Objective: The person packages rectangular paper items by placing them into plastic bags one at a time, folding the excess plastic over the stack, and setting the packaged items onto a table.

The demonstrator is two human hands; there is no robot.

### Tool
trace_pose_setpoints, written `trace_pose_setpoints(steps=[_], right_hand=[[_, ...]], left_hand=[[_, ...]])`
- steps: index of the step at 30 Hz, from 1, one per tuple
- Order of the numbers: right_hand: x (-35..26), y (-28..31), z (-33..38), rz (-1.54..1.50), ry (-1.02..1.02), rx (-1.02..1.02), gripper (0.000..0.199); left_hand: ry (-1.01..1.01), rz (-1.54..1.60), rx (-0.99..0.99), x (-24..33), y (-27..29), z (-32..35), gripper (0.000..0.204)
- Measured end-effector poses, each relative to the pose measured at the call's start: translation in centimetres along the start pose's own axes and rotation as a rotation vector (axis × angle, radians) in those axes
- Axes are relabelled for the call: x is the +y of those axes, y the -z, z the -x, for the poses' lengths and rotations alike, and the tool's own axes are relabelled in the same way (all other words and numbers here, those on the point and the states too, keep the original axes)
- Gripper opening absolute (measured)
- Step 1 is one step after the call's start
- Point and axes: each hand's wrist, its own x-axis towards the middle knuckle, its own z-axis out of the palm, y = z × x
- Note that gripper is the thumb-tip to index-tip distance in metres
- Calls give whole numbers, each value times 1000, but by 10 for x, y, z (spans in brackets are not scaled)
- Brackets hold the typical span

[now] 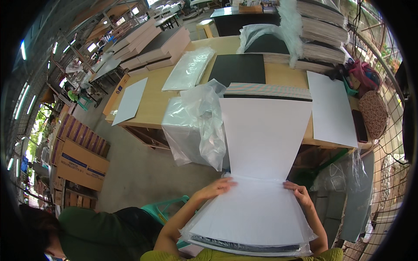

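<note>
A clear plastic sleeve (191,233) around a white-faced pack (257,213) is lying against the person's body at the near side, presumably with the lap carrying its weight. The left hand (220,187) is bracketing its far left corner and the right hand (300,192) its far right one, seemingly so both sides are getting even support. The left fingers are stretching inward, loosely together but blurred; the right ones are curling at the edge, and I cannot tell whether either set is pinching the sleeve. Beyond, a white-faced stack (266,135) is sloping up to the far side, apparently leaning on the table (283,77). To its left, crumpled plastic bags (204,126) are draping over the table's near edge, seemingly within easy reach
</note>
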Motion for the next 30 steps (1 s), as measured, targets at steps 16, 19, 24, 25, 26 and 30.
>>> trace_pose_setpoints(steps=[16,19,24,25,26,30], right_hand=[[-66,76,-1,441,-117,666,15],[-92,86,19,415,-83,674,16],[-174,75,-25,701,173,501,22],[-196,65,-36,752,239,518,22],[-215,59,-46,735,227,493,22],[-285,13,-99,882,458,87,22]], left_hand=[[-100,136,1060,117,160,-59,48],[-300,487,1342,35,155,12,34],[1138,-697,790,-119,102,176,28],[947,-614,1015,-101,113,147,32],[742,-515,1221,-80,121,115,36],[-111,-374,1487,52,158,18,50]])
